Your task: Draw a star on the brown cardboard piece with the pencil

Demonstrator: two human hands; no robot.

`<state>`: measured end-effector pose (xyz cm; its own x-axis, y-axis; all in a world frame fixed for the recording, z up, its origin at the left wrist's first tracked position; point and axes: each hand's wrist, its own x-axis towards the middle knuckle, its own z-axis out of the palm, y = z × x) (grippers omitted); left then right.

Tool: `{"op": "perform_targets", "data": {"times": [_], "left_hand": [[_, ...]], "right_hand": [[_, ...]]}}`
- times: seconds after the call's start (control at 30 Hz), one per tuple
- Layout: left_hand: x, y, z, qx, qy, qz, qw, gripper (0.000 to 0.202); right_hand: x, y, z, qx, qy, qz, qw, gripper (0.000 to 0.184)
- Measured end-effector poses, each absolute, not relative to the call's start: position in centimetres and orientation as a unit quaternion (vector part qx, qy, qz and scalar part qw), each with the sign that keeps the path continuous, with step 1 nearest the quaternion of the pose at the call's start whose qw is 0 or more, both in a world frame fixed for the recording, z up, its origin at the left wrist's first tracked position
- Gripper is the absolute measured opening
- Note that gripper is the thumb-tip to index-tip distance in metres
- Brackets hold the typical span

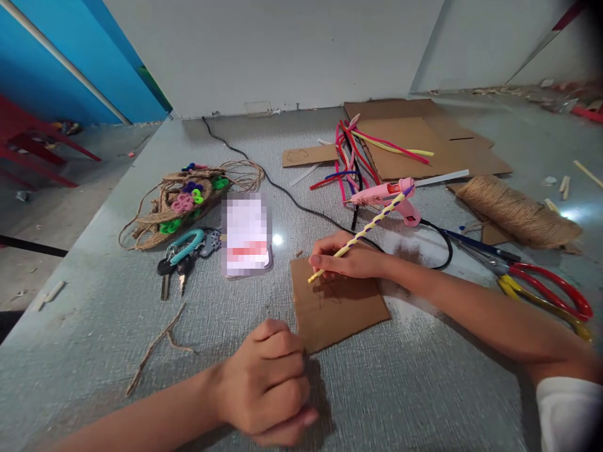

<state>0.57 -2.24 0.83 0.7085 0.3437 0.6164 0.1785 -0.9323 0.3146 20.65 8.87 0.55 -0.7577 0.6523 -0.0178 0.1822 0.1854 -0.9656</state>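
Observation:
My right hand (pixel 346 256) grips a slim yellow pencil (pixel 372 225) with purple patches, slanting up to the right. Its lower end is over a square of brown cardboard (pixel 343 314), which bears faint drawn lines. On the table just in front of the cardboard's near left corner, my left hand (pixel 271 386) is curled into a loose fist, and nothing shows in it. A pink glue gun (pixel 384 194) lies beyond my right hand, partly behind the pencil's upper end.
Left lie a phone (pixel 247 235), keys (pixel 174 267), a twine bundle with colourful flowers (pixel 188 194) and a forked twine scrap (pixel 162 339). Pipe cleaners (pixel 348 150) and cardboard sheets (pixel 424 138) are behind. Right are a twine roll (pixel 518 210) and red-and-yellow-handled scissors (pixel 546 289). A black cable (pixel 282 194) crosses the table.

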Motion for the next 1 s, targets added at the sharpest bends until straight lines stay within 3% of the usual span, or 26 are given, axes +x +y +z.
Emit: {"op": "perform_targets", "data": {"times": [0.1,0.23,0.43,0.63,0.73,1.0], "left_hand": [[0.6,-2.5,0.5,0.940,0.175,0.290,0.049,0.012],[0.6,-2.6,-0.1,0.948,0.239,0.211,0.016,0.018],[0.6,-2.3,-0.3,0.951,0.251,0.165,0.069,0.026],[0.6,-2.2,-0.2,0.950,0.253,0.172,0.068,0.026],[0.5,-2.3,-0.1,0.951,0.249,0.171,0.062,0.027],[0.3,-2.5,-0.2,0.948,0.264,0.173,0.044,0.029]], "right_hand": [[20.8,9.0,0.1,-0.279,-0.728,0.587,0.218,0.041],[21.0,9.1,-0.1,-0.269,-0.741,0.577,0.214,0.046],[20.5,8.3,2.6,-0.328,-0.761,0.506,0.240,0.022],[20.6,6.0,4.6,-0.371,-0.759,0.485,0.223,0.015],[21.4,4.8,3.4,-0.400,-0.735,0.498,0.229,0.019],[22.6,3.6,0.8,-0.413,-0.809,0.362,0.210,0.033]]}}
